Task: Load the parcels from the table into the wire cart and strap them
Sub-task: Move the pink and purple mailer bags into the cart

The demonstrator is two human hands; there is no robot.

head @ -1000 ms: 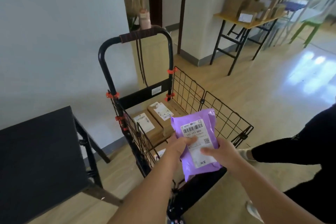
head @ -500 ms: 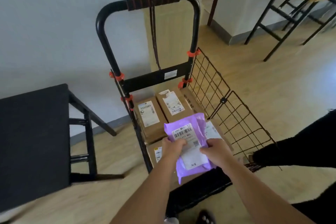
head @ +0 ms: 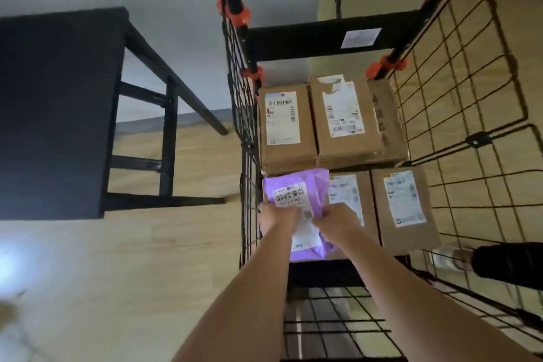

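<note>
Hands have dropped lower: the left hand and right hand, both pinching the purple plastic mailer bag at its white label, now hold it inside the black wire cart, at the near left corner by the mesh wall. Four brown cardboard boxes hem it in ahead and rightward. A black bench stands just left of the cart.

Dim and soft throughout. Pale bluish glare on the floor at far left, perhaps from a window. Smeared by motion blur, with box labels unreadable. Strongly bowed at the edges, bending the wire cart sides; worktop nearly black.
</note>
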